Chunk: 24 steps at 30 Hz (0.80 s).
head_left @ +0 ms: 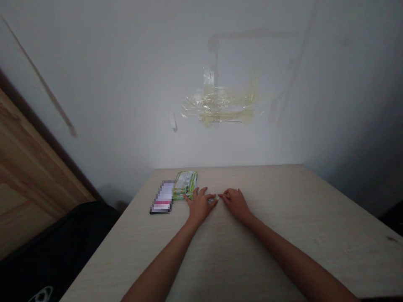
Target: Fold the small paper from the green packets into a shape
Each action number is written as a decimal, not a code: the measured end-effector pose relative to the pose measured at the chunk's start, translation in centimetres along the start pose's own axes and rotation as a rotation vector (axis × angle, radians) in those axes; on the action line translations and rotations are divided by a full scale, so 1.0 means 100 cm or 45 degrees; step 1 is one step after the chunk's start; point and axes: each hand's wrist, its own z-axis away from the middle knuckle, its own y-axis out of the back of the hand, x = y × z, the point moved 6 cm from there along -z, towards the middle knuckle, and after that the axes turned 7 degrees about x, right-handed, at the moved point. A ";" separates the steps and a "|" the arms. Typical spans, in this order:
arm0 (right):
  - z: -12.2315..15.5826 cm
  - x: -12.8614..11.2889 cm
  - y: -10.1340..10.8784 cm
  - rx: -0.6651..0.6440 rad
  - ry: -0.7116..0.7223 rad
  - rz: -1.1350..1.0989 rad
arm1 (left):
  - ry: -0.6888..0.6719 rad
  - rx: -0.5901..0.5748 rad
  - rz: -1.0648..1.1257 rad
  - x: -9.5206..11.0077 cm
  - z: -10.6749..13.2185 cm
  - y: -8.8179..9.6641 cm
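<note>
My left hand point(200, 206) rests on the table, thumb and index finger closing on a small whitish piece point(213, 198) that looks thin and shiny. Its other fingers are spread, with the outer ones at the near right edge of a green and white packet point(186, 181). Just right of the small piece, my right hand point(236, 203) has its thumb and forefinger pinched together, pointing left towards it. Whatever sits in that pinch is too small to make out. A phone-like device point(163, 197), blurred into blocks, lies left of the packet.
The pale wooden table point(299, 209) meets a grey-white wall point(126, 84) at the back. Yellowed clear tape point(223, 102) sticks to the wall. On the left are a wooden panel point(28, 167) and a black bag-like item point(63, 243).
</note>
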 end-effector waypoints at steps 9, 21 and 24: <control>0.001 0.007 0.007 0.153 0.006 -0.168 | 0.027 -0.044 0.003 0.002 0.001 0.003; 0.001 -0.017 0.014 0.099 0.109 0.209 | 0.015 -0.011 -0.028 0.001 0.000 0.001; 0.001 -0.011 0.013 0.076 0.046 0.165 | 0.019 -0.006 -0.035 0.001 0.001 0.001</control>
